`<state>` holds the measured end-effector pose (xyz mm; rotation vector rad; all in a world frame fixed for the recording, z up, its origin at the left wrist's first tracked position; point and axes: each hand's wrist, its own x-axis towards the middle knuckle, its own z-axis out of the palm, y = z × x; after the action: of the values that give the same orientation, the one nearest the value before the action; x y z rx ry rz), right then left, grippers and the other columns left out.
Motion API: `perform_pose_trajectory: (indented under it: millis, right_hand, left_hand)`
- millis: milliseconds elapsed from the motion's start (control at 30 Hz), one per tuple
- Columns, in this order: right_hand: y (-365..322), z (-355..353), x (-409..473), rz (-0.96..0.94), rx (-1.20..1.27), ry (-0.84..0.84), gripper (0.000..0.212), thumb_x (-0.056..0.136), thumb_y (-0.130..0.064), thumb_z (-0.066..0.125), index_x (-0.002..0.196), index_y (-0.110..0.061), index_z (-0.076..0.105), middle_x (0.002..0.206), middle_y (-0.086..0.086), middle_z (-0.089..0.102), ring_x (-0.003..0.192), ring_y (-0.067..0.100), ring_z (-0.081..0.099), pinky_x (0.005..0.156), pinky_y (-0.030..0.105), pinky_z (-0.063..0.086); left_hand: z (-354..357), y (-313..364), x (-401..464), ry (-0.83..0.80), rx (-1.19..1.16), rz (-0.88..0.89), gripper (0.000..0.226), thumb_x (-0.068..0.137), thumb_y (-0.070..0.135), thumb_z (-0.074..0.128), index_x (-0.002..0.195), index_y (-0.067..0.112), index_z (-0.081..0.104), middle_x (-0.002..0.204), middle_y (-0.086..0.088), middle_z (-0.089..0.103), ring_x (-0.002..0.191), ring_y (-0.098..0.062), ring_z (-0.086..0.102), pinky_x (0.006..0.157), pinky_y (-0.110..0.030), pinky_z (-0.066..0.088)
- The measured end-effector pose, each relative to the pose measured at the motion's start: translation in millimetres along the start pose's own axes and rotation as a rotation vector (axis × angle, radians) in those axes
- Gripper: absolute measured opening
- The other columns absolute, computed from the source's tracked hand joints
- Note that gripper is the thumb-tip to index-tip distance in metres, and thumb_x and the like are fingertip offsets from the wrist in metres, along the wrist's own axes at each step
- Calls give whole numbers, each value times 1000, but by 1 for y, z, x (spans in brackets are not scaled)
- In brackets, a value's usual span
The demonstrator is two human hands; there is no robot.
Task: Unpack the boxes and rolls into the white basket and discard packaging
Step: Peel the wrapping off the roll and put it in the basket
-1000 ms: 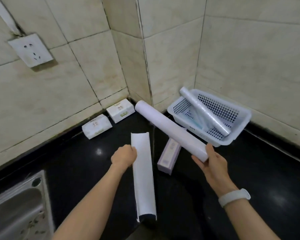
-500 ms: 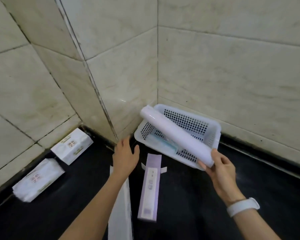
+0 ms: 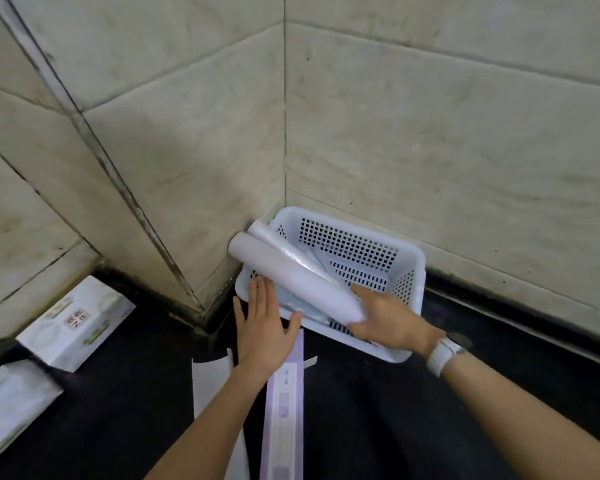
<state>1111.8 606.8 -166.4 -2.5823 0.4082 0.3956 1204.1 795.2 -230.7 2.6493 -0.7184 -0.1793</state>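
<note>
A white perforated basket [image 3: 413, 271] sits in the tiled corner on the black counter. My right hand [image 3: 385, 320] grips the near end of a pale lilac roll [image 3: 291, 275] that lies slanted across the basket's left rim. A second, clear-wrapped roll [image 3: 274, 239] lies right behind it in the basket. My left hand [image 3: 260, 323] is open and flat, its fingertips at the basket's near-left rim. A long lilac box [image 3: 284, 410] and a curled white wrapper [image 3: 212, 386] lie on the counter under my left forearm.
Two white packs lie by the left wall: one [image 3: 77, 323] upright against the tiles, another [image 3: 11, 410] blurred at the frame's left edge. Tiled walls close in the corner behind the basket. The black counter [image 3: 430, 427] stretches right of my arms.
The view has swung toward the corner. My right hand has carried the lilac roll down onto the basket. My left hand let go of the white wrapper and moved up to the basket's rim.
</note>
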Motion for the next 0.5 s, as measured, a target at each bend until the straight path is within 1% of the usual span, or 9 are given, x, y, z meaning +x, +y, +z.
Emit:
perform_pose_trajectory:
  millis: [67, 133, 167, 233, 300, 367, 433, 500]
  right_hand:
    - [2, 5, 12, 21, -26, -73, 58, 77, -33, 60, 128, -15, 37, 112, 13, 61, 86, 23, 57, 73, 30, 46]
    - [5, 10, 19, 63, -43, -93, 58, 78, -32, 61, 127, -14, 37, 114, 12, 56, 92, 24, 56, 79, 33, 49]
    - [7, 12, 22, 78, -72, -66, 59, 77, -33, 62, 127, -15, 37, 115, 11, 53, 95, 24, 54, 83, 36, 49]
    - [13, 15, 26, 98, -142, 47, 55, 78, -33, 63, 123, -14, 38, 117, 11, 50, 101, 26, 51, 89, 39, 48]
    - [20, 15, 29, 139, -160, 184, 49, 79, -32, 63, 117, -11, 40, 118, 13, 49, 104, 28, 49, 90, 40, 47]
    - [23, 15, 31, 165, -145, 272, 47, 79, -30, 64, 114, -8, 41, 118, 15, 48, 104, 30, 48, 87, 43, 48]
    - [19, 15, 33, 135, -159, 302, 50, 81, -32, 62, 119, -8, 38, 119, 15, 47, 106, 32, 48, 85, 44, 49]
    - [13, 18, 32, 74, -198, 295, 56, 84, -37, 58, 128, -14, 32, 121, 13, 46, 107, 30, 48, 84, 44, 50]
  left_hand:
    - [-1, 0, -1, -3, 58, -12, 90, 73, 64, 0, 145, 10, -8, 158, -9, -4, 145, -17, -8, 109, -44, -18]
    - [-1, 1, 0, -18, 80, -15, 85, 73, 63, -3, 141, 13, -17, 158, -8, -8, 142, -14, -16, 109, -44, -19]
    - [-1, 2, 0, -26, 91, -14, 83, 73, 63, -4, 140, 15, -19, 158, -8, -9, 140, -14, -18, 109, -44, -19]
    - [-2, 4, 0, -42, 125, -8, 84, 73, 61, -6, 143, 15, -14, 157, -9, -9, 143, -17, -16, 109, -44, -19]
    - [-2, 3, 0, -46, 142, 7, 84, 74, 60, -7, 146, 16, -9, 157, -10, -9, 143, -18, -16, 110, -44, -18]
    - [-2, 3, 0, -45, 140, 15, 84, 75, 60, -6, 146, 16, -9, 158, -11, -8, 139, -15, -21, 110, -44, -16]
    - [-3, 4, 0, -65, 149, 7, 81, 77, 60, -5, 146, 17, -10, 157, -10, -10, 137, -14, -24, 111, -45, -16]
    - [-6, 6, 0, -107, 150, -11, 73, 87, 58, 5, 145, 18, -12, 157, -10, -14, 140, -17, -23, 111, -47, -16]
